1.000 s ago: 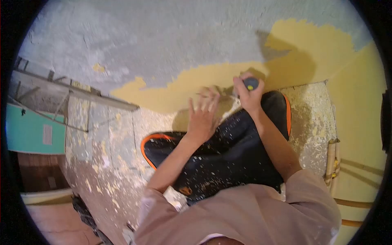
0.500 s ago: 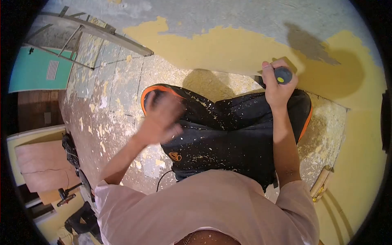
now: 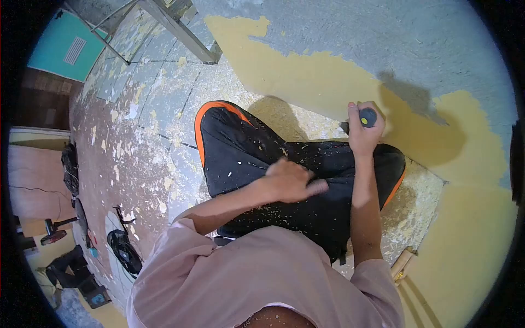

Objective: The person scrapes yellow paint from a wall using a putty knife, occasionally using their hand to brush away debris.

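Scraper (image 3: 367, 117): right hand (image 3: 362, 134) is clenching its fingers round the handle, seemingly pressing the tip to the yellow wall (image 3: 306, 82) beyond them.
Left hand (image 3: 292, 181): fingers are lying loosely together on the flecked trousers (image 3: 246, 147) beneath them, perhaps bracing.

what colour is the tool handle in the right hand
The tool handle is dark with a yellow dot, head view.

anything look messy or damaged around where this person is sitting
Yes. The yellow paint is stripped off in ragged patches, baring grey plaster. Pale flakes litter the floor and speckle the black trousers, where the left hand rests. The right hand grips a dark-handled tool at the paint's edge.
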